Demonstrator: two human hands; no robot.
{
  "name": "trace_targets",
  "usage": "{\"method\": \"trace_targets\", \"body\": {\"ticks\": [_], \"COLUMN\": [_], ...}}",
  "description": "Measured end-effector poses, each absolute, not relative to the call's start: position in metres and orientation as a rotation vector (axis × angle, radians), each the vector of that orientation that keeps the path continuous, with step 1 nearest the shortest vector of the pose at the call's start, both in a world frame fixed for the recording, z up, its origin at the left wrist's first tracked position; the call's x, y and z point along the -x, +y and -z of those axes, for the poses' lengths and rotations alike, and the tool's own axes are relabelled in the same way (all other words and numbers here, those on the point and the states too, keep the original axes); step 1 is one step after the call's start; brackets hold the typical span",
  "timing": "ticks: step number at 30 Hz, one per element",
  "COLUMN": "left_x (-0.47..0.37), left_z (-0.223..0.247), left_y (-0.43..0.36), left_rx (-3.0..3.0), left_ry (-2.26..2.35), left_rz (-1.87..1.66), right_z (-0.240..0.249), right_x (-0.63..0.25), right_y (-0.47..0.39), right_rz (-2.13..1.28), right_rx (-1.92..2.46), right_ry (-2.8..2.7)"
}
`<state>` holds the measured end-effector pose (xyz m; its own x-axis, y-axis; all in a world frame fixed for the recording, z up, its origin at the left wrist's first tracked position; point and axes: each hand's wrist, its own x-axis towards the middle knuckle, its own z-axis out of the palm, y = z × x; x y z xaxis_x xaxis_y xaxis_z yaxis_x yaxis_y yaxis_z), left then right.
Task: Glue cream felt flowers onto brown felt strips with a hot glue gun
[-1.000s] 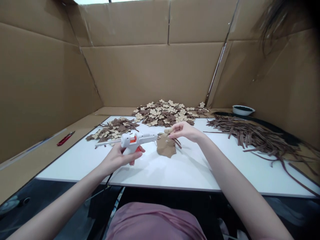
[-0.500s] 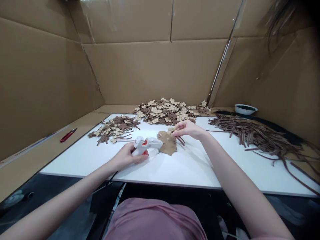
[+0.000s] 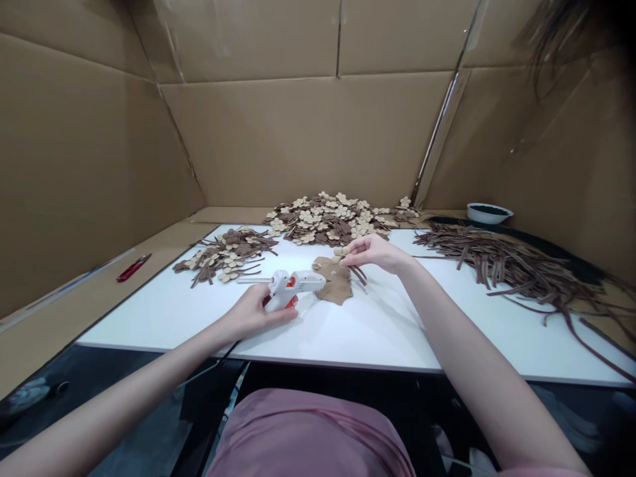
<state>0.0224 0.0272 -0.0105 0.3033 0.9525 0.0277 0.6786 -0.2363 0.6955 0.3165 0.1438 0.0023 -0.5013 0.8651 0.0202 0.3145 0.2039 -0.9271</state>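
Note:
My left hand (image 3: 263, 311) is wrapped round the grip of a white glue gun (image 3: 298, 283) with a red-orange trigger. Its nozzle points right, at a ragged tan piece (image 3: 335, 285) lying on the white board. A few small pale lumps sit on that piece. Pinched in the fingers of my right hand (image 3: 370, 253), just above the tan piece's upper right side, is a pale flower (image 3: 340, 252) with thin brown strips (image 3: 358, 273) hanging from it. My fingers partly cover the flower.
A heap of beige and brown flowers (image 3: 328, 218) stands at the back of the white board (image 3: 387, 338). To the left lie strips with flowers (image 3: 228, 255) and a red cutter (image 3: 134, 268). Brown strips (image 3: 501, 271) spread at right, near a white bowl (image 3: 489, 213). Cardboard walls (image 3: 298, 142) surround this.
The glue gun has shifted very slightly to the right over the tan piece. My right hand stays almost in place with the flower and strips. The view has tilted a little.

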Motion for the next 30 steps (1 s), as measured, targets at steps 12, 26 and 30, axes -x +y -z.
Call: {"method": "trace_targets", "body": {"ticks": [12,26,30], "left_x": [0.021,-0.060,-0.059], "left_z": [-0.032,0.005,0.000], "left_y": [0.100,0.159,0.156], "left_rx": [-2.087,-2.414,-2.328], "left_ry": [1.025,0.971,1.027], "left_rz": [-0.400,-0.451,-0.556], "right_z": [0.001,0.005,0.004], "right_x": [-0.315,-0.310,-0.307], "right_y": [0.146,0.145,0.143], "right_rz": [-1.286,-1.296,-1.331], "right_rx": [1.124,1.104,1.110], "right_ry": [-1.882,-1.877,-1.838]}}
